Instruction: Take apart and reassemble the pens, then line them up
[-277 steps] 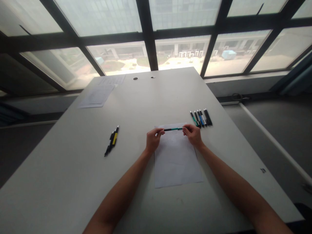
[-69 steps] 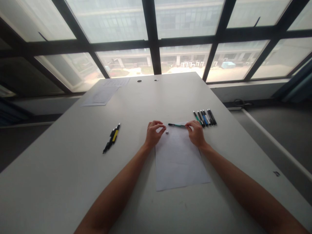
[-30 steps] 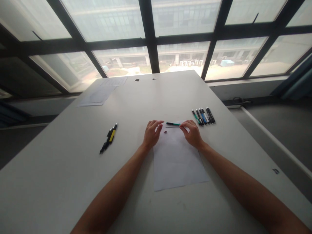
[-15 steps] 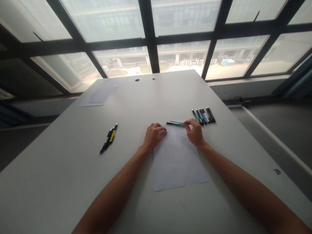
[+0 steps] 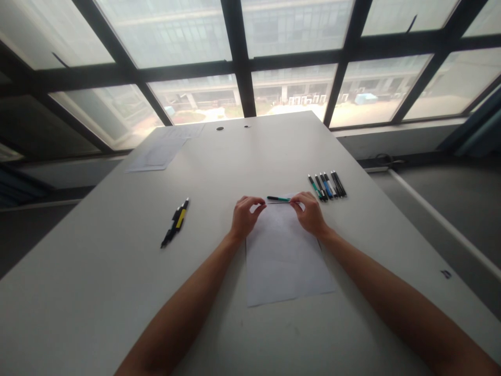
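Note:
My right hand (image 5: 312, 214) pinches the right end of a green and black pen (image 5: 278, 199), held level just above the top edge of a white sheet (image 5: 287, 256). A thin dark rod runs right under the pen. My left hand (image 5: 245, 216) has thumb and forefinger pinched together close to the pen's left end. The small silver pen piece that lay on the sheet is out of sight, apparently between those fingers.
Several pens (image 5: 327, 186) lie in a row right of my right hand. A yellow pen and a black one (image 5: 176, 222) lie to the left on the white table (image 5: 117, 292). Printed sheets (image 5: 156, 154) rest at the far left corner, below large windows.
My left hand came down over the small silver piece on the sheet and then lifted with fingers pinched; the piece is gone from the sheet. The right hand has kept hold of the green pen.

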`<action>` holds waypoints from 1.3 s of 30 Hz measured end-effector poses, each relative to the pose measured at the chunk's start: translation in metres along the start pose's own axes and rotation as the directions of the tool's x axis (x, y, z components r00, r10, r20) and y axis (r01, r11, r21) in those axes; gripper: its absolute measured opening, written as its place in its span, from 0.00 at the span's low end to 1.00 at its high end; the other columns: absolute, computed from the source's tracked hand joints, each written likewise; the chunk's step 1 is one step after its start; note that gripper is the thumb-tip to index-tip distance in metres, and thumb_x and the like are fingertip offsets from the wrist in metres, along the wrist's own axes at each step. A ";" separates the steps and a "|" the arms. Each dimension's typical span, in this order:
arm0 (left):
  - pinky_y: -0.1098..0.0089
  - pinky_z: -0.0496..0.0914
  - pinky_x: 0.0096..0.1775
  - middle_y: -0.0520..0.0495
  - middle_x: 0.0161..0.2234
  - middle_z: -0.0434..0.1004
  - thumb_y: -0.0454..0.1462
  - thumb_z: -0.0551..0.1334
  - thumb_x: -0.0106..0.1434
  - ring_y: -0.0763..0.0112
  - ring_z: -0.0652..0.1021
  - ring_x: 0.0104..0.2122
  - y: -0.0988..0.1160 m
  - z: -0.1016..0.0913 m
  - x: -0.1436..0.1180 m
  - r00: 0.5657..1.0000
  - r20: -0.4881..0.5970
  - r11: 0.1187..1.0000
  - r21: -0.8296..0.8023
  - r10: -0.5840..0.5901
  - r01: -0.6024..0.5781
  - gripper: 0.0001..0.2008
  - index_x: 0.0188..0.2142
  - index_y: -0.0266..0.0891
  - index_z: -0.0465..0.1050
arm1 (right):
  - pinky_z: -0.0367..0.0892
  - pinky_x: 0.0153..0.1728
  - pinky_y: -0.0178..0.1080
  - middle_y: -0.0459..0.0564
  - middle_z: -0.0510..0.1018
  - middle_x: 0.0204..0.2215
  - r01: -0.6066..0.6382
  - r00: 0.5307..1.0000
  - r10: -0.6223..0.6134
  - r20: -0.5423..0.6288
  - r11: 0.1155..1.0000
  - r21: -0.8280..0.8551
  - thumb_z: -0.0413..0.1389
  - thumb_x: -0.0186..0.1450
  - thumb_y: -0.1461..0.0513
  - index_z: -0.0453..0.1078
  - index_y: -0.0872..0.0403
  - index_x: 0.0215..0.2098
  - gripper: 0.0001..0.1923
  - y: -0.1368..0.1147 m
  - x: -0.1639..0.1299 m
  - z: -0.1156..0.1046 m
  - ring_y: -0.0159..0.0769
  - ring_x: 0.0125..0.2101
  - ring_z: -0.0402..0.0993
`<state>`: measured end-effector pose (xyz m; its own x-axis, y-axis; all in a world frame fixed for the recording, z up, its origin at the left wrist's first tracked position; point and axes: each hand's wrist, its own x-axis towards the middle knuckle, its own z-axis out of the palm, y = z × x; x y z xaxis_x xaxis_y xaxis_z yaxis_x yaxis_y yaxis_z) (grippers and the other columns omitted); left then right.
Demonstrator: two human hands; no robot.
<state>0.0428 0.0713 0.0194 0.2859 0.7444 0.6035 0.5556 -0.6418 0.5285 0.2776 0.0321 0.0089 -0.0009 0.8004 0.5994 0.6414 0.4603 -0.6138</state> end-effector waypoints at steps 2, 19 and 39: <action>0.63 0.71 0.43 0.50 0.33 0.81 0.39 0.69 0.62 0.66 0.78 0.36 0.001 0.001 0.000 1.000 0.001 1.000 -0.002 0.014 -0.014 0.04 0.36 0.43 0.78 | 0.64 0.44 0.45 0.50 0.78 0.33 0.003 1.000 -0.003 0.008 1.000 0.001 0.56 0.68 0.64 0.73 0.51 0.33 0.06 0.000 0.000 0.000 0.43 0.39 0.71; 0.63 0.72 0.45 0.49 0.37 0.83 0.40 0.65 0.66 0.66 0.78 0.38 0.001 0.003 0.001 0.989 0.088 0.992 -0.059 0.116 -0.111 0.06 0.41 0.44 0.80 | 0.64 0.45 0.45 0.49 0.79 0.33 0.046 0.998 -0.046 0.039 0.999 0.001 0.57 0.68 0.61 0.74 0.51 0.33 0.06 -0.001 0.000 0.000 0.42 0.39 0.71; 0.62 0.72 0.46 0.48 0.37 0.83 0.42 0.63 0.67 0.65 0.79 0.38 0.000 0.004 0.000 0.978 0.176 0.993 -0.048 0.116 -0.109 0.07 0.40 0.45 0.80 | 0.65 0.44 0.45 0.49 0.79 0.31 0.041 0.996 -0.044 0.079 0.998 0.044 0.56 0.69 0.60 0.74 0.51 0.31 0.09 -0.003 0.000 -0.001 0.41 0.37 0.72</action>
<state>0.0459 0.0718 0.0174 0.4808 0.6858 0.5463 0.4832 -0.7271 0.4876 0.2765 0.0305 0.0113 -0.0902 0.8072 0.5833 0.6068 0.5090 -0.6105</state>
